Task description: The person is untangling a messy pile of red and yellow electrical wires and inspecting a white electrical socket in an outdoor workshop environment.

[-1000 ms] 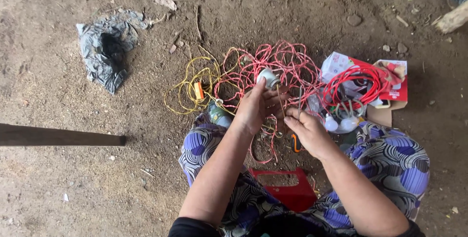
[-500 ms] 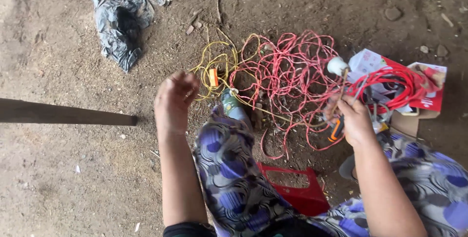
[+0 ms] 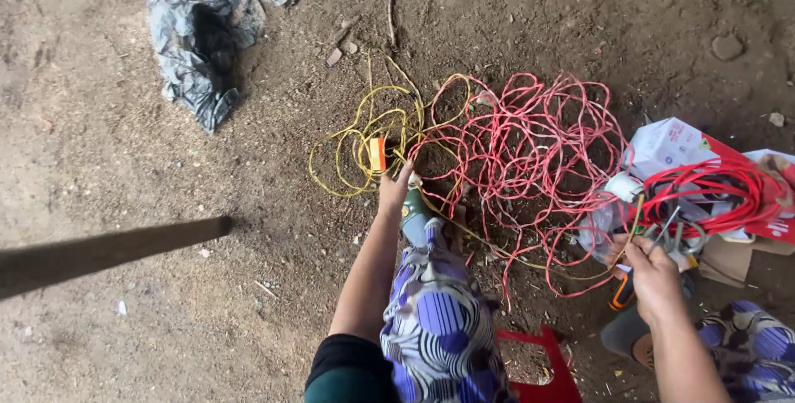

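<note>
I sit over a tangle of red wire [image 3: 530, 154] spread on the dirt floor, with a smaller coil of yellow wire [image 3: 364, 142] joined to it on the left. My left hand [image 3: 395, 190] reaches forward, fingertips at the lower edge of the yellow coil, just below a small orange-yellow tag [image 3: 377, 154]. A greenish object [image 3: 411, 208] lies by that wrist. My right hand [image 3: 654, 269] is closed around a thin yellowish wire [image 3: 636, 219] at the tangle's right edge, beside metal tool handles [image 3: 675, 233] and an orange-handled tool [image 3: 621, 291].
A white tape roll [image 3: 621, 186], a second red wire coil [image 3: 712, 192] and red-and-white boxes [image 3: 675, 142] lie at the right. A crumpled grey plastic bag [image 3: 199, 38] sits at the upper left, a dark wooden plank [image 3: 108, 250] juts in from the left, and a red stool [image 3: 546, 370] stands under me.
My left hand swung from out at the left in to the yellow coil. My right hand drew down from the tangle's edge and closed near the tools.
</note>
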